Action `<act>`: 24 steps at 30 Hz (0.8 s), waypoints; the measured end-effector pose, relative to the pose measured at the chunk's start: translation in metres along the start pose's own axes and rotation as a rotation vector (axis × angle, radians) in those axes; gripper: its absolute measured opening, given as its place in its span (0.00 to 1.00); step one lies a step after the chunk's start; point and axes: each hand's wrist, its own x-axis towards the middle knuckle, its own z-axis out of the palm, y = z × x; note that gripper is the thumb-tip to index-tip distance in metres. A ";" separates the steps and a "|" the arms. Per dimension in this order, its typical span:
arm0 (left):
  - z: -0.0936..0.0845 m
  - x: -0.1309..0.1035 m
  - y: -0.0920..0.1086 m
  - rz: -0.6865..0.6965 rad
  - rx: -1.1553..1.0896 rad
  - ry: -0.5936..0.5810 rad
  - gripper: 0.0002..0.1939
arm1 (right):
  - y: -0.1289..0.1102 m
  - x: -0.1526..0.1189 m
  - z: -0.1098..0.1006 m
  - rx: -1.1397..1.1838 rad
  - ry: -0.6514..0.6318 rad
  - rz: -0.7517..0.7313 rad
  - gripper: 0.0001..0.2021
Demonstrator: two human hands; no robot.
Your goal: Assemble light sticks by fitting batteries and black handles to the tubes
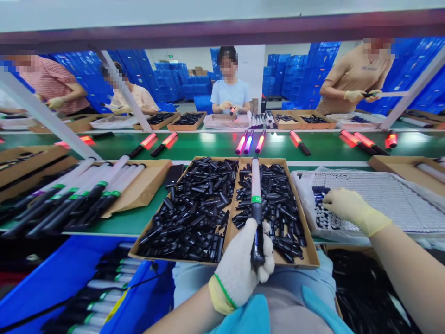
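My left hand, in a white knit glove, is closed around the black handle of a light baton. The baton stands nearly upright, with a whitish unlit tube on top and a green band in the middle. On the right, my right hand, in a pale yellow glove, has its fingers curled down among batteries in a plastic-lined tray. Dark blue batteries lie beside its fingertips. Whatever those fingers grip is hidden. Behind and below the baton are two cardboard trays of small black plastic parts.
Several batons rest on cardboard at left; more lie in a blue bin below. Lit batons lie on the green conveyor. Co-workers sit or stand across it. A white shelf beam crosses overhead.
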 end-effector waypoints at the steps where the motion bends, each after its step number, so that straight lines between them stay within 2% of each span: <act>1: 0.000 0.000 0.000 0.006 0.014 -0.008 0.23 | -0.001 0.002 0.001 0.013 -0.013 -0.008 0.08; 3: 0.000 0.000 0.000 0.032 0.049 -0.030 0.24 | -0.005 0.003 0.000 0.052 -0.014 -0.029 0.08; 6: -0.002 0.000 -0.001 0.071 0.095 -0.040 0.26 | -0.013 -0.005 -0.010 0.153 0.056 -0.033 0.10; 8: -0.003 0.002 -0.002 0.074 0.103 -0.044 0.27 | -0.029 -0.017 -0.020 0.240 0.116 -0.008 0.15; 10: -0.004 0.006 -0.002 0.068 0.089 -0.061 0.27 | -0.060 -0.035 -0.032 0.424 0.158 -0.005 0.17; 12: -0.006 0.012 -0.001 0.053 0.053 -0.071 0.26 | -0.100 -0.057 -0.042 0.770 0.181 -0.076 0.13; 13: -0.007 0.014 -0.001 0.041 0.031 -0.061 0.25 | -0.121 -0.066 -0.045 0.831 0.174 -0.166 0.10; 15: -0.008 0.018 0.001 -0.008 -0.019 -0.004 0.25 | -0.156 -0.081 -0.050 0.845 0.225 -0.338 0.11; 17: -0.008 0.020 0.002 -0.068 -0.066 0.060 0.24 | -0.178 -0.089 -0.051 0.788 0.259 -0.426 0.13; 19: -0.007 0.019 0.002 -0.065 -0.083 0.083 0.23 | -0.187 -0.092 -0.049 0.728 0.279 -0.428 0.12; 21: -0.004 0.016 0.002 0.010 -0.066 0.072 0.22 | -0.189 -0.092 -0.045 0.664 0.313 -0.453 0.11; 24: -0.004 0.012 0.002 0.045 -0.035 0.051 0.23 | -0.190 -0.090 -0.040 0.567 0.434 -0.553 0.12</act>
